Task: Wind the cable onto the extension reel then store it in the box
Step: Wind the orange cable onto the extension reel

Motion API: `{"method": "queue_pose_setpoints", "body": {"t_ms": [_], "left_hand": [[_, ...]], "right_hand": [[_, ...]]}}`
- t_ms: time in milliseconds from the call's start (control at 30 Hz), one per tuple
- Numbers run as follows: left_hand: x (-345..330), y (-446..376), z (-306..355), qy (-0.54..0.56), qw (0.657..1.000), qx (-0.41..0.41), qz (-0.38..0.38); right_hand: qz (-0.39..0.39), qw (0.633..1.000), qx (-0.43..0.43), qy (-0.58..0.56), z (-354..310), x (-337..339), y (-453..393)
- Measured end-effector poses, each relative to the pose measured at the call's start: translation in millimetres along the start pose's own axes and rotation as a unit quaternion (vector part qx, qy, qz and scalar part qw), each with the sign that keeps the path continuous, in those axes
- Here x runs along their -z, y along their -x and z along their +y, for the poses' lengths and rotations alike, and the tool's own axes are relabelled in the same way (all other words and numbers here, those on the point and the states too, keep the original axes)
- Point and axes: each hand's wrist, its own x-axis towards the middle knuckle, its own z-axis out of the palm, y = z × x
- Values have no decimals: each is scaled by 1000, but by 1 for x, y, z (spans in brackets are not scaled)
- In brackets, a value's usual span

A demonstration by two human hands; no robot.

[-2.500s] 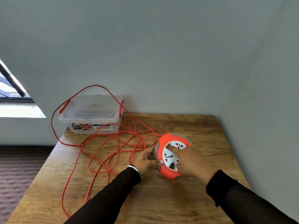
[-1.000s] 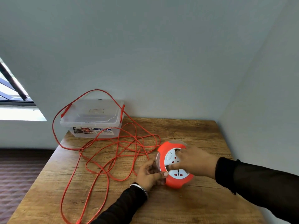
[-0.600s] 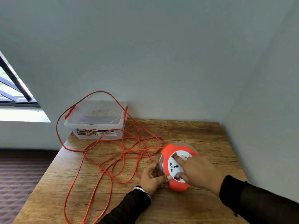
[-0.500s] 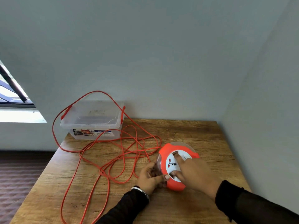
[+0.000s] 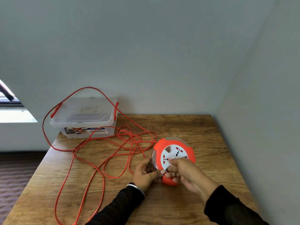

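The round orange extension reel (image 5: 190,153) with its white socket face stands tilted on the wooden table (image 5: 186,127). My left hand (image 5: 144,173) grips its clear left rim. My right hand (image 5: 185,172) holds the white face at its lower edge, fingers curled around it. The long orange cable (image 5: 97,168) lies in loose loops over the table's left half, runs over the lid of the box and hangs off the table's left and front edges. The clear plastic box (image 5: 84,117) with orange latches stands shut at the table's far left corner.
Grey walls close in behind the table and along its right side. A window (image 5: 9,108) sits low on the left. Dark carpet (image 5: 14,172) lies beside the table's left edge.
The white socket face has turned under my right hand, which moved from its middle to its lower edge. The cable loops on the table have shifted and drawn slightly toward the reel.
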Motion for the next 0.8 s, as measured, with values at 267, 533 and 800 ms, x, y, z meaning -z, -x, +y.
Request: {"method": "queue_pose_setpoints", "body": {"t_ms": [267,533,800], "left_hand": [[0,1,2,-16,1000,-9,15],[-4,2,7,14,1000,12,-6],[-5,5,7,1,1000,15,-5]], "right_hand": [[-42,947,-12,-319,3,-14,20],[22,822,301,484,1,32,35],[-87,407,366,832,-32,52,7]]}}
